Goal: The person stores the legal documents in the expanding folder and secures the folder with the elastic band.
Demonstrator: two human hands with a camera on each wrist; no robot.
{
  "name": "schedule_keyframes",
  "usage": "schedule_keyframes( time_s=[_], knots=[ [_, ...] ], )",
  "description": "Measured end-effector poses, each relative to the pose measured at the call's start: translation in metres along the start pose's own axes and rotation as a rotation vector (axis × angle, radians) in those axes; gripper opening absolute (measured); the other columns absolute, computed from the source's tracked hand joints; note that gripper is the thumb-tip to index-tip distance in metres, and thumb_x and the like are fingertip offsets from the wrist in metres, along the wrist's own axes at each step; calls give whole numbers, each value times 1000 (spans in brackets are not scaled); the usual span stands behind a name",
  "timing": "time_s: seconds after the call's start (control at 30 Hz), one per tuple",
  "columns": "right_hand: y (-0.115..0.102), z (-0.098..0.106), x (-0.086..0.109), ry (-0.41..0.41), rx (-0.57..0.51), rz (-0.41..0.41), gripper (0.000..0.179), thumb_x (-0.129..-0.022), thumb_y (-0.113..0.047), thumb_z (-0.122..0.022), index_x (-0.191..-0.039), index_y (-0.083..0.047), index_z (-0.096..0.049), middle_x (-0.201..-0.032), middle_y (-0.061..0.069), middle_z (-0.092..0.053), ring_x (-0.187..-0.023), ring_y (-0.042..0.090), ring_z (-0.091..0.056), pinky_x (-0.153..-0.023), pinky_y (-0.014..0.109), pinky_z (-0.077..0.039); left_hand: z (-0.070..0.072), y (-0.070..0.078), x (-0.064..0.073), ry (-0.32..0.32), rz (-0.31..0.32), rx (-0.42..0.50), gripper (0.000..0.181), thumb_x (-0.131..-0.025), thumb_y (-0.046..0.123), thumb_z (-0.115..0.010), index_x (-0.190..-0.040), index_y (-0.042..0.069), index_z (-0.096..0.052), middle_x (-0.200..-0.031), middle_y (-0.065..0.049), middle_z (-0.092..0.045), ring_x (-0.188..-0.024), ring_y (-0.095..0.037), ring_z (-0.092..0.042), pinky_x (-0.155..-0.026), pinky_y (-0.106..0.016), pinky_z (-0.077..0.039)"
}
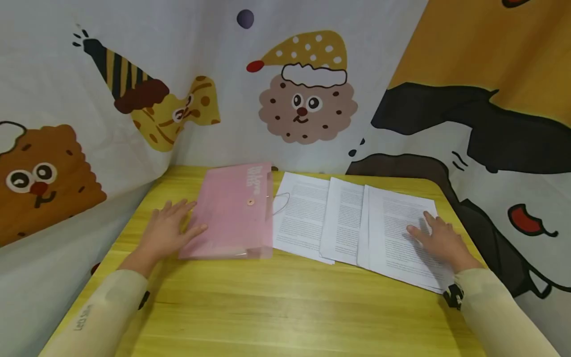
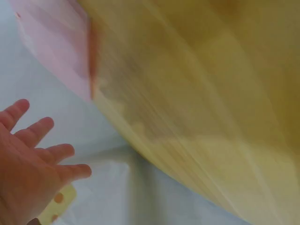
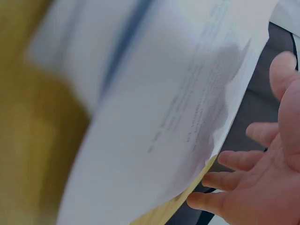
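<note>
A pink translucent document folder [image 1: 227, 218] with a button and a loose string lies on the table, left of the middle. My left hand [image 1: 166, 232] is at its left edge, fingers spread, the thumb overlapping the folder in the head view. The left wrist view shows that hand's palm [image 2: 28, 171] with nothing in it. Several printed sheets of paper [image 1: 343, 223] lie overlapping to the right of the folder. Over their right edge is my right hand [image 1: 446, 244], its fingers spread and holding nothing. A hand's shadow falls on the top sheet [image 3: 140, 122] in the right wrist view.
The yellow wood-grain table [image 1: 276, 307] has rounded far corners. Behind it and along the sides hangs a white curtain [image 1: 214, 54] printed with cartoon biscuits. The string [image 1: 282, 202] of the folder reaches over the leftmost sheet.
</note>
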State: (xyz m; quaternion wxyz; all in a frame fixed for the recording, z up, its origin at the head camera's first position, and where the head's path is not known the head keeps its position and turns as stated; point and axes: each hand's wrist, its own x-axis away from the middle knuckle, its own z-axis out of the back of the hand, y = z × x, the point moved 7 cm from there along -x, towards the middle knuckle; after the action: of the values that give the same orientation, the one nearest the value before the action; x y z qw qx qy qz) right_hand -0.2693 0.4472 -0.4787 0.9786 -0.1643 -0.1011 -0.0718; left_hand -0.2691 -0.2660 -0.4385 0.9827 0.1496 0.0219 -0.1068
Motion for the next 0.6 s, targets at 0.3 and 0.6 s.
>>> schedule_keyframes(
  time_s=[0.3,0.6],
  knots=[
    [17,13,2,55,-133,-197,109,-105,-72,-40,-163,16,-13,-162,47,-25,-145,67,-29,-116,77,-33,1,30,-11,97,-42,70,66,-101,48,-69,-151,6,-59,-154,-26,-58,-143,-56,-49,-118,-74,-36],
    [34,17,7,58,-138,-359,101,-106,-64,-44,-164,13,-14,-162,45,-27,-143,64,-34,-116,74,-36,0,48,-18,131,-31,96,53,-100,40,-73,-142,7,-68,-144,-22,-68,-132,-49,-63,-108,-67,-49]
  ],
)
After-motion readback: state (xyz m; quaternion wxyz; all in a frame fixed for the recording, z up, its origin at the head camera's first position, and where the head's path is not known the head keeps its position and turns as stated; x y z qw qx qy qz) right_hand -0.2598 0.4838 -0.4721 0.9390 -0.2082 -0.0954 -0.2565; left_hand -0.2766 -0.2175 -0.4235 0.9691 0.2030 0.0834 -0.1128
